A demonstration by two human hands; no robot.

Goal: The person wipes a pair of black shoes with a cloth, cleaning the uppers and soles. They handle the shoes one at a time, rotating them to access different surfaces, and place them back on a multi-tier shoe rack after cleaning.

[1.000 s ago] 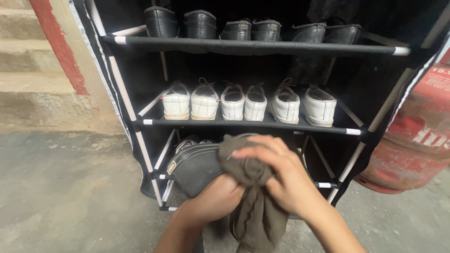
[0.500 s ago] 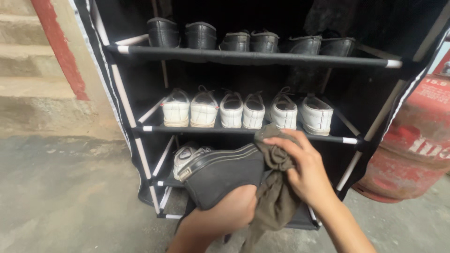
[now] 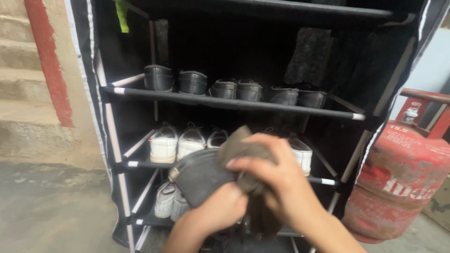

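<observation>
Black shoe [image 3: 199, 175], sole turned up and toward the camera, sits in front of the shoe rack [image 3: 110, 136], level with the rack's middle shelf. Left hand [image 3: 220, 211] holds it from below, fingers clenched around the underside of the shoe. Right hand [image 3: 276, 185] presses an olive-brown cloth [image 3: 243, 154] against the shoe's right end, its fingers [image 3: 253, 161] grasping the bunched cloth, whose loose end hangs down between the 2 wrists.

Behind the hands, the rack's upper shelf carries 6 dark shoes [image 3: 225, 86] in a row, heels outward. On the middle shelf stand white sneakers [image 3: 177, 143]; 3 show at the left and 1 at the right, while the hands and cloth cover whatever lies between. More pale sneakers [image 3: 169, 201] rest on the bottom shelf at the left. A red gas cylinder [image 3: 398, 182] stands just beside the rack on the right, on the concrete floor [image 3: 51, 211]. Stone steps [image 3: 21, 93] with a red-painted stripe rise at the left.
</observation>
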